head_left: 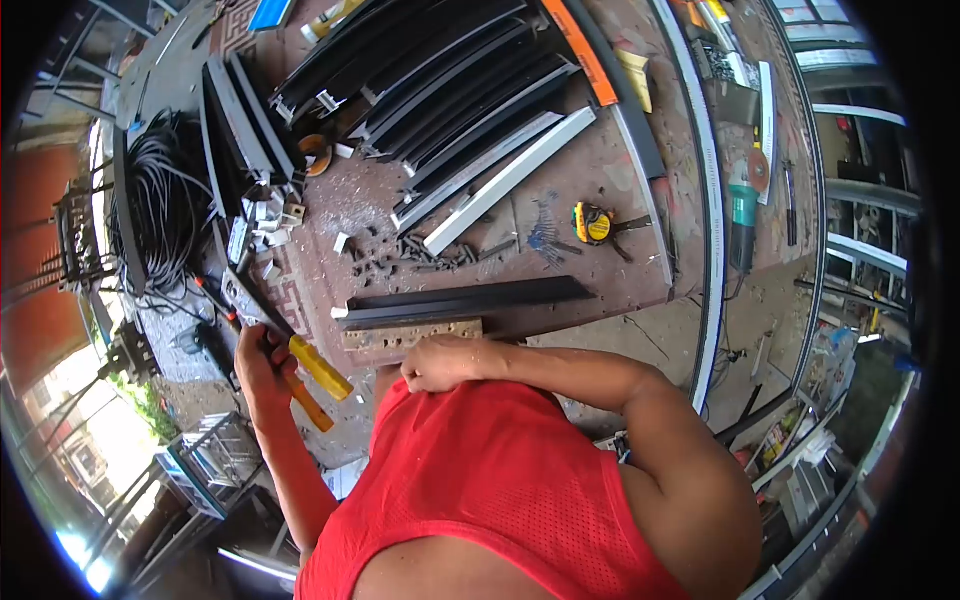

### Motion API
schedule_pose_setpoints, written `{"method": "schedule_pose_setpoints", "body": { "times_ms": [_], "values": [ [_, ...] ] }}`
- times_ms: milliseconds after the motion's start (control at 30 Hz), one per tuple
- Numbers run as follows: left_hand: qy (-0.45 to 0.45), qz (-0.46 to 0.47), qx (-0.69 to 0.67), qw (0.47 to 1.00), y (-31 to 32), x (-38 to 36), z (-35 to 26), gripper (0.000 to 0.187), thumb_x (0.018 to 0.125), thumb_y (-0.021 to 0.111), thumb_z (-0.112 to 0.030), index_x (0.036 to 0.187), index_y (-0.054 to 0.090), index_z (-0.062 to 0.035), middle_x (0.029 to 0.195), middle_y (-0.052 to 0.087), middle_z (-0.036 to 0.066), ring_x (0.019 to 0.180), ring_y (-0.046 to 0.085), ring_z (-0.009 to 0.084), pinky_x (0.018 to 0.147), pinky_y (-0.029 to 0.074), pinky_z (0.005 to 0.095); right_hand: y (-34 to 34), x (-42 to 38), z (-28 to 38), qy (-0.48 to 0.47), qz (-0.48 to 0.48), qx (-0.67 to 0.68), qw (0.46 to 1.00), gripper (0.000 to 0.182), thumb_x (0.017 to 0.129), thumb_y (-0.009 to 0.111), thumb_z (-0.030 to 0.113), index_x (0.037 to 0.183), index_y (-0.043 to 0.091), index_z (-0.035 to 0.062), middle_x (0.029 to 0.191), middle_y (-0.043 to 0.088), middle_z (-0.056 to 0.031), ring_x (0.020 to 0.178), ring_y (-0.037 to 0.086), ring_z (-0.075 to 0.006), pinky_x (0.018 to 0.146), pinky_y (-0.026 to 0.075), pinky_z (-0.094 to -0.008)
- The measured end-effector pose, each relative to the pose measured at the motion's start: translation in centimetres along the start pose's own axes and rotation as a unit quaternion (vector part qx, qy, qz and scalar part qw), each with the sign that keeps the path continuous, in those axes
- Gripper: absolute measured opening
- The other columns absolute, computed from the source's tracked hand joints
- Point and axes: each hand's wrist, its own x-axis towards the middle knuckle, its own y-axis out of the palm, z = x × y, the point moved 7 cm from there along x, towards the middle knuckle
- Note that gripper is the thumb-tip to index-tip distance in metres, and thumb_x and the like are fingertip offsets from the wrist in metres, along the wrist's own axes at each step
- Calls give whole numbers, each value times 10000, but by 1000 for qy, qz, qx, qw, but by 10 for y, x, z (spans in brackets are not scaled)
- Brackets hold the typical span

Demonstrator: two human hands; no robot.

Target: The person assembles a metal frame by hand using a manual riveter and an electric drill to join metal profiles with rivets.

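My left hand (262, 368) is closed around a yellow-handled cutting tool (318, 368), its grey metal head pointing up and away over the table's left part. The exact kind of tool is not clear. My right hand (437, 363) is curled against the front of my red shirt (480, 440), and whatever its fingers hold is hidden. Just beyond it lies a wooden block (390, 338) with holes, at the table's near edge. A black profile strip (470, 302) with a pale left end rests behind the block.
Dark profiles (470, 90) are stacked at the back, with a white bar (510, 180) in front. Black offcuts (430, 255) and a yellow tape measure (594, 223) lie mid-table. Coiled black strip (165, 205) sits left; a green angle grinder (742, 215) lies right, beyond a long rail (712, 200).
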Motion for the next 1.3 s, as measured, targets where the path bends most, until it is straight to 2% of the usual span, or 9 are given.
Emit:
{"method": "schedule_pose_setpoints", "body": {
  "times_ms": [267, 533, 633, 800, 833, 900, 1033, 1233, 1300],
  "values": [
    [19, 28, 69, 997, 48, 7, -11, 205, 991, 513, -243, 834, 497, -113, 724, 498, -9, 523, 422, 87, 414, 317, 256, -115, 40, 27, -62, -376, 165, 910, 280, 996, 636, 315, 961, 621, 38, 903, 720, -198, 748, 699, -418, 648, 536, -510],
    [-3, 47, 39, 998, 64, 25, -22, 104, 971, 500, -248, 929, 489, -154, 734, 527, 1, 494, 432, 82, 383, 319, 237, -123, -92, -33, -4, -266, 122, 956, 227, 953, 721, 284, 1047, 727, 77, 936, 725, -121, 833, 712, -257, 734, 545, -386],
    [15, 81, 58, 995, 75, 23, -23, 95, 952, 498, -230, 955, 503, -136, 730, 533, 14, 476, 414, 80, 385, 318, 235, -226, -190, -77, -28, -579, 121, 806, 158, 985, 685, 189, 983, 709, 33, 808, 722, -52, 780, 702, -148, 726, 563, -334],
    [33, 102, 150, 983, 108, 8, -22, 86, 972, 499, -209, 936, 512, -133, 736, 539, 22, 476, 405, 68, 385, 322, 229, -446, -484, -270, 151, -828, -312, 442, 39, 817, 633, 8, 787, 658, 14, 813, 675, -191, 835, 642, -389, 780, 498, -467],
    [23, 97, 160, 982, 109, 6, -19, 88, 975, 499, -209, 934, 514, -133, 739, 539, 22, 476, 406, 68, 384, 323, 229, -468, -504, -284, 166, -835, -290, 437, 131, 798, 546, 13, 667, 541, 18, 651, 499, -195, 608, 517, -276, 607, 421, -405],
    [-4, 91, 134, 987, 106, 10, -10, 92, 979, 498, -215, 933, 515, -137, 754, 541, 22, 480, 415, 68, 383, 326, 227, -486, -524, -317, 359, -783, -209, 463, 184, 976, 605, 202, 1002, 737, 77, 1022, 751, -178, 909, 745, -306, 802, 584, -427],
    [-91, -6, 76, 993, 85, 23, 19, 113, 979, 527, -257, 911, 514, -168, 723, 527, -12, 479, 415, 78, 374, 319, 244, -535, -544, -387, 482, -604, -354, 527, 372, 956, 623, 291, 1275, 681, 107, 1256, 692, -211, 1171, 648, -428, 1004, 509, -521],
    [-145, -45, 1, 988, 66, 11, 39, 221, 982, 545, -312, 861, 516, -129, 739, 549, 8, 480, 405, 91, 399, 306, 263, -608, -575, -471, 329, -459, -539, 625, 245, 879, 649, 252, 858, 742, 26, 853, 701, -230, 871, 673, -437, 783, 523, -523],
    [-135, -57, -13, 989, 78, 17, 35, 189, 971, 564, -305, 893, 512, -142, 747, 556, 5, 482, 401, 83, 391, 293, 253, -629, -634, -508, 457, -435, -414, 656, 235, 905, 657, 227, 982, 749, 24, 942, 725, -195, 876, 687, -365, 787, 539, -447]
  ]
}}
